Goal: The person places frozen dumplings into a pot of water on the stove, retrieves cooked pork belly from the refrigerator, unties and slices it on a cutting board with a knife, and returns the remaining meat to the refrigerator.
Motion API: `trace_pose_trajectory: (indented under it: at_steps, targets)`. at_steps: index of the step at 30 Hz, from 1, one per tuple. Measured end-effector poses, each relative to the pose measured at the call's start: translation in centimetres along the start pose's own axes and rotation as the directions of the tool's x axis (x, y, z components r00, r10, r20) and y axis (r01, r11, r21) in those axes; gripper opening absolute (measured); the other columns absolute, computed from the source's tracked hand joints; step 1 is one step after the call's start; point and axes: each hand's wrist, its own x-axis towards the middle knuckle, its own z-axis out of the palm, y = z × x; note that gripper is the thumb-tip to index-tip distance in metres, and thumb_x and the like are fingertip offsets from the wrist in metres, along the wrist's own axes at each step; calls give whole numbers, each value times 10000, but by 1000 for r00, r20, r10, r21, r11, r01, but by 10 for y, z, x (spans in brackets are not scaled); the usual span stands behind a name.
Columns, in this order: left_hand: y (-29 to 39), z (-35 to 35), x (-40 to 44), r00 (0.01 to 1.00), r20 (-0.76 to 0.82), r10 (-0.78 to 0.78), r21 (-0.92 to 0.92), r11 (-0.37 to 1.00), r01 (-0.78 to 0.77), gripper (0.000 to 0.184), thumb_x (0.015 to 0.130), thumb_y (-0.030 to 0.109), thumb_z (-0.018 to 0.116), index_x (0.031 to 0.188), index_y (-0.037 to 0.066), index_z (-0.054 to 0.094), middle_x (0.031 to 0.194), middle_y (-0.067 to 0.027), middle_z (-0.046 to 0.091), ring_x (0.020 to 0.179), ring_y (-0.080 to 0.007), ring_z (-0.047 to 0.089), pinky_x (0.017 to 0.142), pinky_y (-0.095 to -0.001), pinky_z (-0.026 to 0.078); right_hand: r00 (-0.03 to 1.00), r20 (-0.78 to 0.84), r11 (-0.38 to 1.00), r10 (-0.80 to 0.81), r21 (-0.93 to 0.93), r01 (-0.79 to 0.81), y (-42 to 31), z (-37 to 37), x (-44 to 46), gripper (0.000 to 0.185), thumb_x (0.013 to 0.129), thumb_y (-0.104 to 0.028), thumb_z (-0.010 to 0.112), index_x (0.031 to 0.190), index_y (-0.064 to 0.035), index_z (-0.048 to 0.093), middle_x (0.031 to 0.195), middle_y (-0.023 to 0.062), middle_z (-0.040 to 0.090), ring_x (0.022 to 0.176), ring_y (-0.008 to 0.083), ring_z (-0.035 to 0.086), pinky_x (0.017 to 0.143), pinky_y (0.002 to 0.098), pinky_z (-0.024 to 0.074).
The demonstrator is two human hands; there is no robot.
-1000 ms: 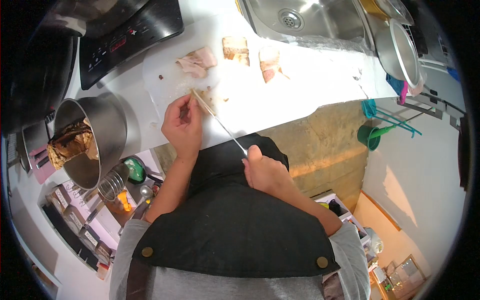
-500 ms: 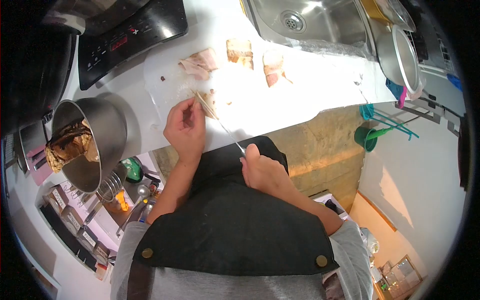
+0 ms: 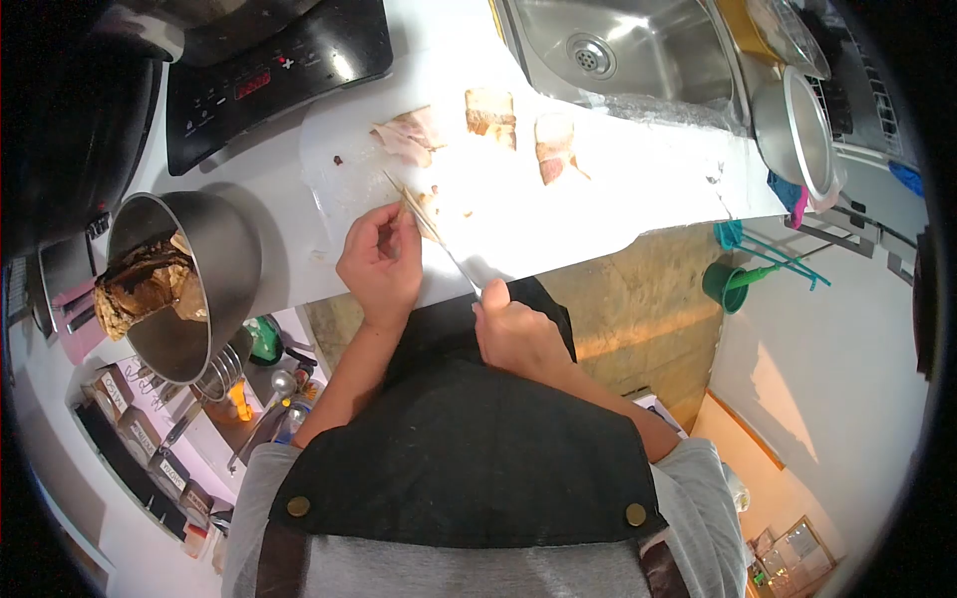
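Note:
My right hand [image 3: 518, 334] is closed on the handle of a thin knife [image 3: 461, 269], whose blade points up and left. Pinched in the fingers of my left hand [image 3: 384, 261] is a thin pale piece [image 3: 424, 214], which lies against the blade; its exact kind is hard to make out. Beyond my hands, a loose slice of meat [image 3: 411, 135] lies on the white surface [image 3: 344, 214]. To its right are a browned wrapped piece [image 3: 490, 118] and another wrapped piece [image 3: 554, 149]. Small crumbs lie near the blade.
A black induction cooktop [image 3: 279, 85] is at the upper left. Below it, a metal pot [image 3: 231, 259] holds brown food. The steel sink [image 3: 638, 60] is at the top, with a metal bowl [image 3: 802, 130] to its right. A green bucket [image 3: 725, 289] stands on the floor.
The view has shifted slightly, so the counter items appear lower and further right. My hands keep their holds, with the knife and the pale piece drawn slightly closer together.

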Motion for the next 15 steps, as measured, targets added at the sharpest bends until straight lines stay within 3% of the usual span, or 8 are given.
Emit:
trace_pose_trajectory:
  at_steps: [10,15]
  targets:
    - [7,-1,1,1000,-3,31,113,993,-31,161,851,57,625,981,-37,608,862,-50,616,749,-78,569,635,-196,469,989,-95,992,-116,41,121,2,8,12,226,910,-205,466,849,3,403,556,206,573,522,402,606,452,489,496]
    - [6,-2,1,1000,10,1,77,997,-1,170,842,46,629,986,-40,602,916,-70,610,812,-101,586,672,-219,500,996,-37,994,-78,75,81,-1,9,21,217,908,-190,464,854,10,397,585,223,582,560,426,608,504,510,501]
